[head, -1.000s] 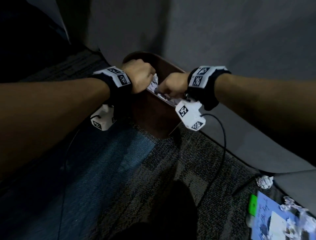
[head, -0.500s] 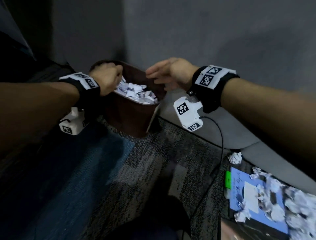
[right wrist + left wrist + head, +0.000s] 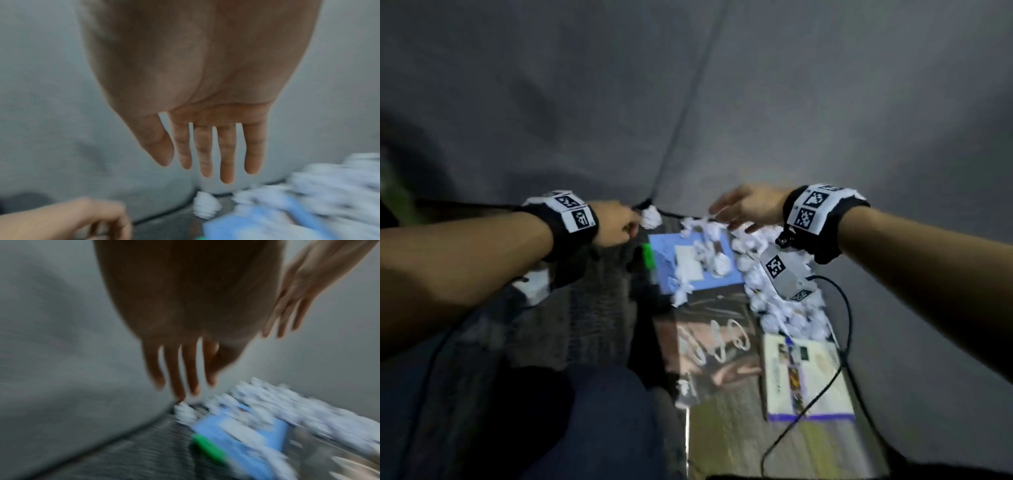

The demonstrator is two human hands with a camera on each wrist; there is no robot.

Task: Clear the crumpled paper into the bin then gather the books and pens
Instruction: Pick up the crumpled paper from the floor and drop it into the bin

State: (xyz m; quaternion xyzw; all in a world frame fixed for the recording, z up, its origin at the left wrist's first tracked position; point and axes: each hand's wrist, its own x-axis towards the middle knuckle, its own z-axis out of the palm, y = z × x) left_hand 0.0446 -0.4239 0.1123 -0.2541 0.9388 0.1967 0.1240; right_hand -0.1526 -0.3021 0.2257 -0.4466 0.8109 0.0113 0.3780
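Several crumpled paper balls [image 3: 784, 308] lie on and beside a blue notebook [image 3: 695, 263] on the carpet. One ball [image 3: 650, 217] sits at the notebook's far left corner. My left hand [image 3: 619, 222] hovers just left of that ball and holds nothing. In the left wrist view its fingers [image 3: 176, 369] hang straight. My right hand [image 3: 736, 212] is spread, empty, above the far end of the pile. A green pen [image 3: 648, 257] lies along the notebook's left edge. A picture book [image 3: 709, 346] and a white book [image 3: 804, 377] lie nearer me. The bin is out of view.
Grey padded walls [image 3: 756, 102] meet in a corner just behind the pile. A black cable [image 3: 846, 308] runs from my right wrist over the white book. My knee in dark trousers [image 3: 602, 428] is at the bottom. Patterned carpet [image 3: 592, 308] spreads to the left.
Both hands left the brown bin and swung right to the paper pile. The right hand let go of paper over the bin and opened. The bin has dropped out of view.
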